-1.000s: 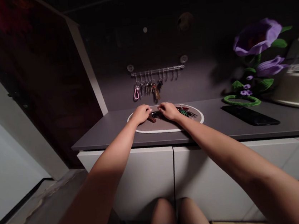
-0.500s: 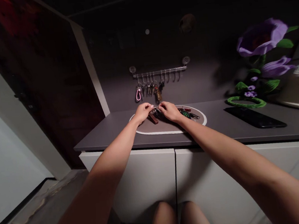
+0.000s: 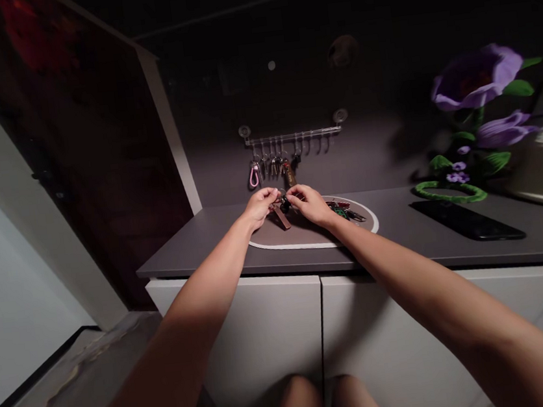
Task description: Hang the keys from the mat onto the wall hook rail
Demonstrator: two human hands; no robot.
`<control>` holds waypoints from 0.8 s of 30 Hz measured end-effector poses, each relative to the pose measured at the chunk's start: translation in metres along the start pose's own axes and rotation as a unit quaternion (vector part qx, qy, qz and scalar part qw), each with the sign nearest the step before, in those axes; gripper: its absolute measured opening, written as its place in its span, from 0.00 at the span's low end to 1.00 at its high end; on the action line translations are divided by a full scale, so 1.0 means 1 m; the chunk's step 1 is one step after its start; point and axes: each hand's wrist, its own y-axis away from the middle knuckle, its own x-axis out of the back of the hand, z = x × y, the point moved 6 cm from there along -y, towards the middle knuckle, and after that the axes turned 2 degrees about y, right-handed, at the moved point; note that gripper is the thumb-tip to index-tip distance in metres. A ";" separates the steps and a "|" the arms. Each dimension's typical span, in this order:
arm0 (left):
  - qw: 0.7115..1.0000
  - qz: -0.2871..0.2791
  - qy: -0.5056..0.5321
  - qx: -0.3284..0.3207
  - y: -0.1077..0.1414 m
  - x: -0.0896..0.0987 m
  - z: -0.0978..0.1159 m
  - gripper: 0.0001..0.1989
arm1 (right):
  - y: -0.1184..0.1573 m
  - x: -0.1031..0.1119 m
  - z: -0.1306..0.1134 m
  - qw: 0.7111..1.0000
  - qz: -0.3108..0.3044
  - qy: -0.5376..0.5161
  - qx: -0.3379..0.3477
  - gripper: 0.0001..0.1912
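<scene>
Where the key bunch is: near the centre of the frame, in the narrow gap between the two hands, just right of the left fingertips and just left of the right ones; its small parts are too dark to tell apart.
Left hand: thumb and fingers pinched together on the left side of the bunch, by its thin ring.
Right hand: fingertips closed at the right side of the bunch, the exact part between them too small to tell.
Brown strap: slanting down and right from beside the left fingertips, over the mat; whether its lower end touches is unclear.
Oval mat: white-edged, beneath both hands.
Other keys and fobs: piled on the mat, just right of the right hand, with green and red among them.
Clear hook rail: on the wall above the hands, with keys, a pink loop and a brown tag hanging from its left and middle hooks.
Dark desk: across the middle of the frame, bearing the mat.
Black phone: flat at right, near the green ring under the purple flowers.
</scene>
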 end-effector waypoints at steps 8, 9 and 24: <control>0.999 -0.038 0.022 0.001 0.000 -0.007 -0.001 0.10 | -0.001 0.000 0.004 0.998 0.011 -0.065 -0.021 0.12; 0.999 -0.038 0.016 0.002 0.000 -0.008 -0.001 0.10 | -0.001 0.001 0.002 0.998 0.012 -0.058 -0.015 0.11; 0.999 -0.017 -0.019 -0.047 -0.012 -0.033 0.019 0.15 | -0.015 0.021 0.014 0.985 0.061 -0.147 -0.061 0.12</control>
